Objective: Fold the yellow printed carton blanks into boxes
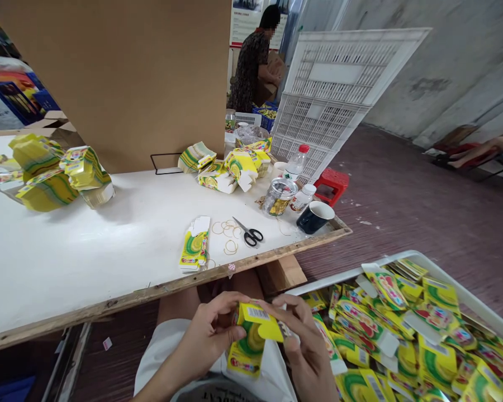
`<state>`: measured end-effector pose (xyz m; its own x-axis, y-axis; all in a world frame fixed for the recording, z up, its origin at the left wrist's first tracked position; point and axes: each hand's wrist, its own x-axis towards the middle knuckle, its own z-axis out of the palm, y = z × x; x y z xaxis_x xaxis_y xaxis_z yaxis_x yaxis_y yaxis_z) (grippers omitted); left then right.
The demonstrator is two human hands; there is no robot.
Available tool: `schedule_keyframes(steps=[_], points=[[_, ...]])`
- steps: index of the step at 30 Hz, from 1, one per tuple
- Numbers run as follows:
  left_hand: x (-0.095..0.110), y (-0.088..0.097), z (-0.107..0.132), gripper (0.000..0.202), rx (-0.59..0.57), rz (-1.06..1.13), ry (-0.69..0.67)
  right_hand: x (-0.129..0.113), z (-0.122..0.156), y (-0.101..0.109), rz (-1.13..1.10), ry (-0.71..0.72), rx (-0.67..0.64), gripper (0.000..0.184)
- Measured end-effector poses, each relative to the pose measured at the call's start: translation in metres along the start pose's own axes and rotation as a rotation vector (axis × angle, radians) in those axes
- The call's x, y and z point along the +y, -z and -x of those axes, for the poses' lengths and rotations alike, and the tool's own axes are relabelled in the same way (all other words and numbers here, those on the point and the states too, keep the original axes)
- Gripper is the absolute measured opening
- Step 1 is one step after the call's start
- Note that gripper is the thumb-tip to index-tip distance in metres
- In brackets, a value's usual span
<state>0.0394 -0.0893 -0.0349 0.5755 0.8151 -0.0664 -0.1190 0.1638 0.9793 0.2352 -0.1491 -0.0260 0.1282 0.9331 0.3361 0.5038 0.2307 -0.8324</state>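
Over my lap, my left hand [207,335] grips a small yellow carton [248,349] with a green swirl and a barcode. The carton's yellow flap sticks out toward my right hand [310,346]. My right hand's fingers are closed around a small whitish item with dark print [285,330] at the carton's right end; its kind is unclear, partly hidden by the fingers. Close by on the table lies a stack of flat yellow cartons [195,245]. To the right, a large white tray [433,262] holds many yellow cartons.
Black-handled scissors [251,235] and rubber bands [230,245] lie near the table edge. A dark mug [312,220], a jar [279,198] and bottles stand at its right corner. Carton bundles [46,173] sit farther back, before a cardboard sheet [151,84]. A person [251,70] works behind.
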Motion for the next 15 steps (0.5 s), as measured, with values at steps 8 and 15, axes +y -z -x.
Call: schedule_keyframes(steps=[8, 15], points=[[0.0, 0.0, -0.002, 0.041, -0.049, 0.006, 0.072, 0.005, 0.005, -0.023, -0.086, -0.318, -0.027, 0.032], [-0.004, -0.011, -0.006, 0.045, 0.051, 0.156, 0.136, 0.001, 0.003, -0.023, 0.003, -0.241, -0.007, 0.029]])
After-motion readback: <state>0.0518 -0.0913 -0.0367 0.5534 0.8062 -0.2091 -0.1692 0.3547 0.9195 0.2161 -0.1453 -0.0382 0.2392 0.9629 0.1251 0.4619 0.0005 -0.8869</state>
